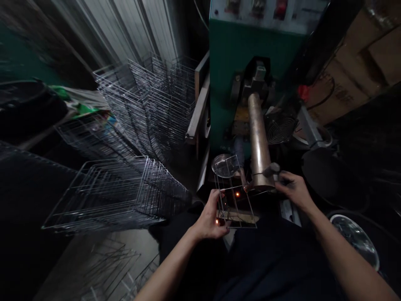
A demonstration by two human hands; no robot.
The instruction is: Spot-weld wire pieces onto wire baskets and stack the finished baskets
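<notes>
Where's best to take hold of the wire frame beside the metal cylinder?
Probably the left edge of the wire frame, from the left: the left grip spans that side, its thin open shape suits pinching, and the metal cylinder crowds the right.

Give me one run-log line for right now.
left hand: holding wire frame | right hand: beside metal cylinder, grip unclear | orange sparks: near wire frame | wire stacks: at left

Grey floor (pixel 70 259), bare-looking, dim, showing below nested wire stack (pixel 119 196); loose wire pieces (pixel 117 260) strewn directly on floor, below stack, thin, crossing one another, outlines blurred; surface directly under stack hidden; floor beyond stack too dark to read.
</notes>
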